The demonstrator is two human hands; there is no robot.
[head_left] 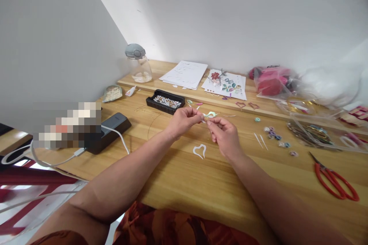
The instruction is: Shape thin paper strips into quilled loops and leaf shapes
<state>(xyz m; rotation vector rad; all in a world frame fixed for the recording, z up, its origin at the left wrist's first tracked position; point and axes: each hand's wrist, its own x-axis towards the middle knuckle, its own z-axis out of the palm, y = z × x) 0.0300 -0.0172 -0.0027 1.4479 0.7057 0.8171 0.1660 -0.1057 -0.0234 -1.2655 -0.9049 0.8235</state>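
My left hand [185,121] and my right hand [222,132] meet over the middle of the wooden table, thumbs and fingers pinched together. Between the fingertips is one end of a small pale green loop-shaped piece [211,114], its rounded part showing just beyond them. What exactly the right fingers pinch is too small to make out. Below the hands a white heart-shaped outline [199,151] lies flat, gapped at its lower tip. Two thin white strips [261,141] and several small thread coils [273,134] lie to the right of my right hand.
Red-handled scissors [335,182] lie at the right, near a clear plastic tray [342,139] of wires. A black tray of beads [165,101] sits behind my left hand. Farther back are papers [185,74] and a jar [140,67]. A black box [115,130] with a white cable stands left.
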